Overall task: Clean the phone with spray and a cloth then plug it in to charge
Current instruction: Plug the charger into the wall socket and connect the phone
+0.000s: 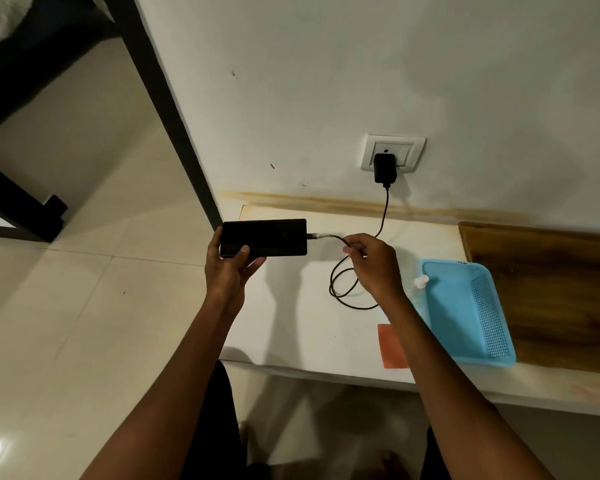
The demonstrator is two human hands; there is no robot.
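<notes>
White wall (326, 81) across the upper right of the frame; pale tiled floor (66, 323) filling the left. White desk (291, 323) in the centre right, against the wall, with a brown wooden panel (551, 289) at its right end. Dark frame (174, 116) slanting down from the top to the desk's left corner.

Blue mesh basket (465, 313) right of centre on the desk, overlapping the wooden panel's edge. Small clear spray bottle (419, 283) with a white cap just beside the basket's left rim, partly hidden behind the right forearm. Orange cloth (394, 348) flat on the desk near the front edge, below the bottle, partly hidden by the same forearm.

Black phone (267, 237) in the centre of the frame, lengthwise left to right, dark screen up, over the desk's left end. Left hand (229, 268) clamped on the phone's left end, thumb on the screen, fingers beneath. Right hand (371, 261) just right of the phone, fingertips pinched on the black cable (343, 282). Cable plug at the phone's right end; cannot tell whether fully seated. Cable looping on the desk, then rising to the black charger (384, 169) seated in the white wall socket (394, 152), upper centre right.
</notes>
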